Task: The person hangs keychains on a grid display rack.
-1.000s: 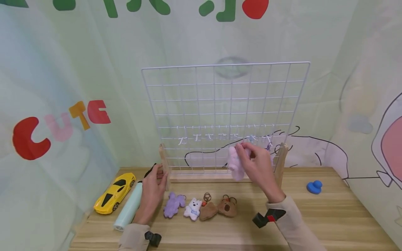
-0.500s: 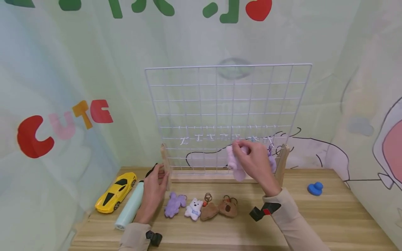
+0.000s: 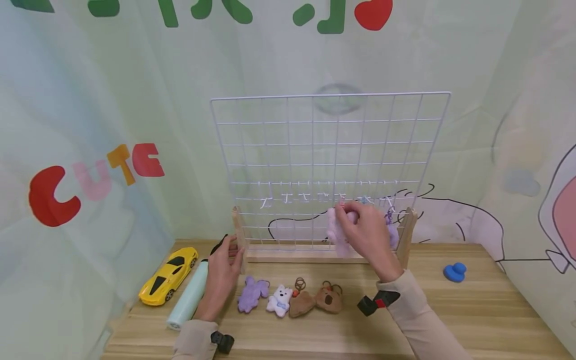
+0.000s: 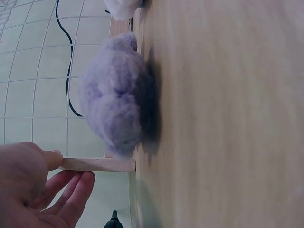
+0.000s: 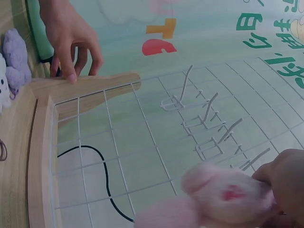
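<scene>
My right hand [image 3: 371, 239] pinches a pink plush keychain [image 3: 335, 227] near its top, just in front of the hooks on a white wire grid rack [image 3: 300, 145]. In the right wrist view the plush [image 5: 232, 197] overlaps the lower grid, and several bare white hooks [image 5: 209, 110] run in a row. My left hand [image 3: 222, 275] grips the left wooden upright [image 3: 239, 227] of the stand; the left wrist view has thumb and fingers on either side of that wood [image 4: 95, 164]. A purple plush [image 3: 392, 235] hangs at the right end, partly hidden behind my right hand.
Along the table before the rack lie a purple plush [image 3: 252, 295], a white bear plush [image 3: 280, 301], a brown plush [image 3: 301, 304] and a brown bear plush [image 3: 329, 300]. Left are a yellow toy car [image 3: 168, 276] and a pale green cylinder [image 3: 189, 296]; right, a blue knobbed object [image 3: 455, 272].
My right hand has shifted slightly left along the hooks with the pink plush, showing more of the hanging purple plush. My left hand keeps its grip on the upright. The head view has panned slightly.
</scene>
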Action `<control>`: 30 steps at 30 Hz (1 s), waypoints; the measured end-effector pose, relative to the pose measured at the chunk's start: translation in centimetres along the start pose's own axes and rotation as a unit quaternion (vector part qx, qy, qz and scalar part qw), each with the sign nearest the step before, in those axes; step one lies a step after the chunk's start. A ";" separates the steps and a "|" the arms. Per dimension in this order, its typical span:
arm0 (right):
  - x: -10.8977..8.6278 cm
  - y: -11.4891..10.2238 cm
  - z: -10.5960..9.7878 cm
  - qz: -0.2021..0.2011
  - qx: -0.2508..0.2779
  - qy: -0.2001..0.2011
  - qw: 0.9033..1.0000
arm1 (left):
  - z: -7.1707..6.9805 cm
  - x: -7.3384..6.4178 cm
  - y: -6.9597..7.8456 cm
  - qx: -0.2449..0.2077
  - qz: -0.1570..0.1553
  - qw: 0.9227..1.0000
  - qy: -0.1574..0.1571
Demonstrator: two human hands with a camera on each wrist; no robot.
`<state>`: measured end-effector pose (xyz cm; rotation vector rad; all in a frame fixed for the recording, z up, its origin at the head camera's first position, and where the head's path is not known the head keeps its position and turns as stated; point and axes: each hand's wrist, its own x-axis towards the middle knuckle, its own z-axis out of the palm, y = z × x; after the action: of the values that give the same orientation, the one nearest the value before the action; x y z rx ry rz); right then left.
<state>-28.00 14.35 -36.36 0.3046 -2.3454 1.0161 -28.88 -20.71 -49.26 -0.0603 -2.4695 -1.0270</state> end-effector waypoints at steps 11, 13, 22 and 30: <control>-1.4 0.1 -1.0 -0.030 0.004 0.042 0.999 | 0.0 -0.1 0.2 0.004 -0.006 1.000 -0.004; -2.0 0.2 -1.6 -0.049 0.009 0.062 0.997 | 0.1 -0.1 0.3 0.002 -0.006 1.000 -0.004; -5.2 1.5 -2.7 -0.090 0.046 0.065 0.993 | -0.1 0.0 0.1 -0.004 -0.001 1.000 0.001; -7.2 4.5 -0.4 -0.013 0.108 -0.072 0.992 | 0.0 0.1 -0.1 -0.005 -0.003 1.000 -0.008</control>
<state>-23.82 17.68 -42.98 0.5039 -2.3529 1.2761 -28.98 -20.79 -49.36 -0.0655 -2.4808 -1.0455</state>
